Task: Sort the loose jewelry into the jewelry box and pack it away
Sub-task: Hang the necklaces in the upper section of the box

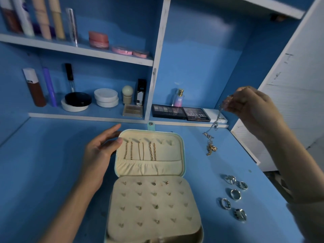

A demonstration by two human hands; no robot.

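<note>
A teal jewelry box (pixel 182 137) lies open on the blue desk, cream-lined. Three gold chains (pixel 140 150) hang in its lid above an elastic pocket. Several small earrings (pixel 154 183) sit on the padded insert below. My left hand (pixel 100 153) rests against the lid's left edge, thumb on the rim, fingers apart. My right hand (pixel 252 104) is raised at the right, pinching a thin silver necklace (pixel 218 118) that dangles toward the desk. A tangle of gold and silver chains (pixel 210 144) lies under it. Several silver rings (pixel 235 195) lie to the right of the box.
Blue shelves at the back hold cosmetics: bottles, jars, compacts (pixel 78 99), eyeshadow palettes (pixel 180 112) and a perfume bottle (pixel 178 98). A white cabinet side (pixel 289 95) stands at the right. The blue desk (pixel 52 163) stretches to the left of the box.
</note>
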